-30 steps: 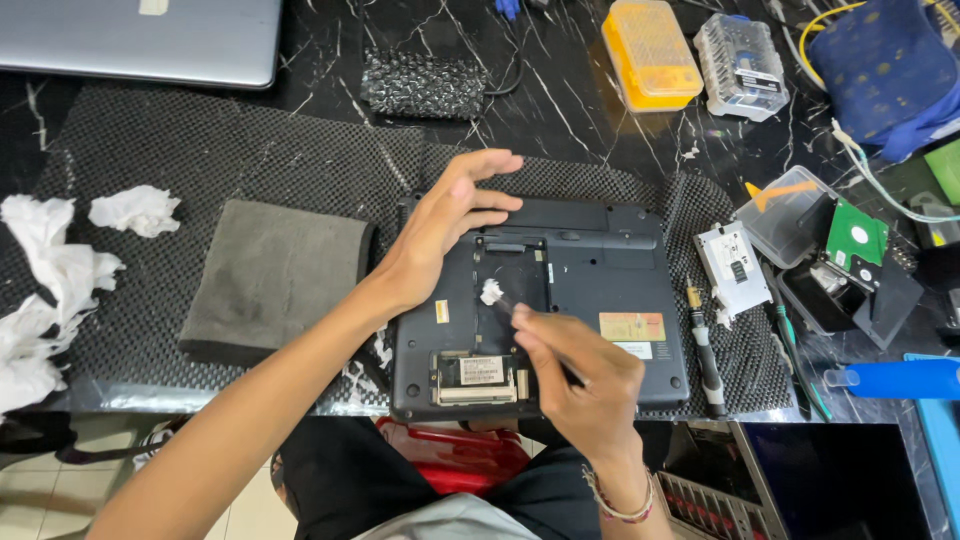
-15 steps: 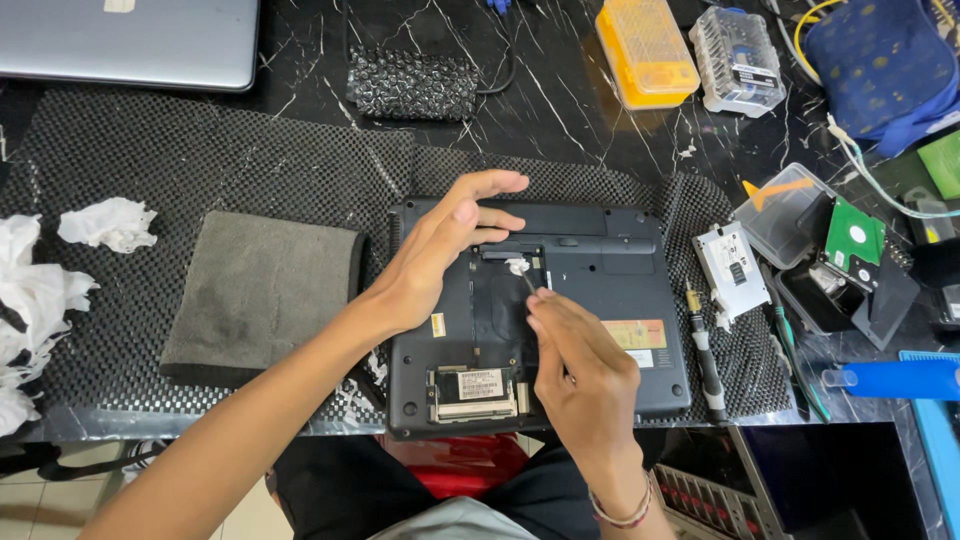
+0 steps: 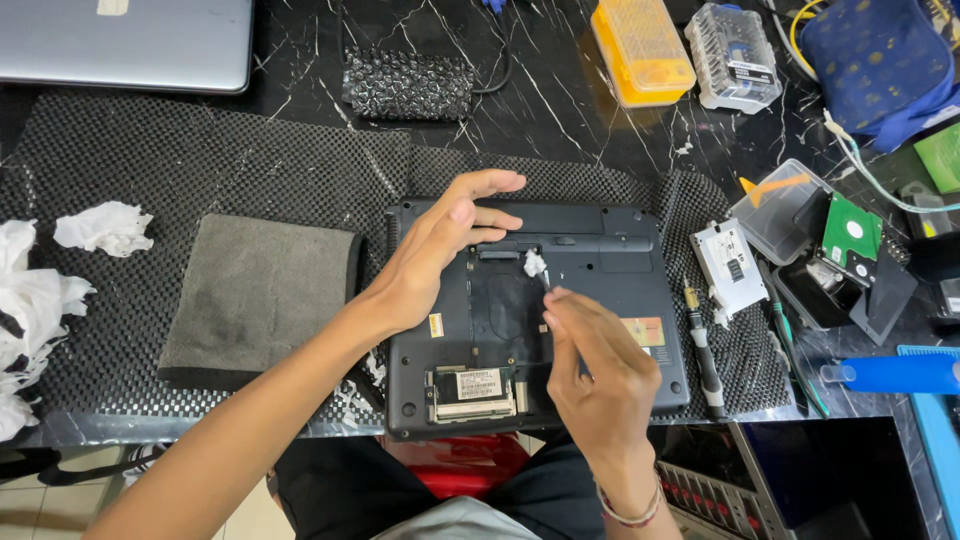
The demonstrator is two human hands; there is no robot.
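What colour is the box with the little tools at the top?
Yellow box, clearest in the head view.

A small yellow square sticker point(image 3: 436, 324) is sitting on the upturned black laptop base point(image 3: 640, 300), near its left edge just under the wrist of the left hand point(image 3: 435, 262). A white rectangular label with dark print point(image 3: 476, 383) is lying in the open bay near the front edge. An orange and cream rectangular label point(image 3: 645, 331) is showing at the base's right side, partly covered by the right hand point(image 3: 598, 372). To the right, a white rectangular label point(image 3: 736, 270) is sitting on a silver metal drive bracket point(image 3: 728, 268). Far back, a white label point(image 3: 749, 70) is lying on a clear plastic box point(image 3: 733, 56).
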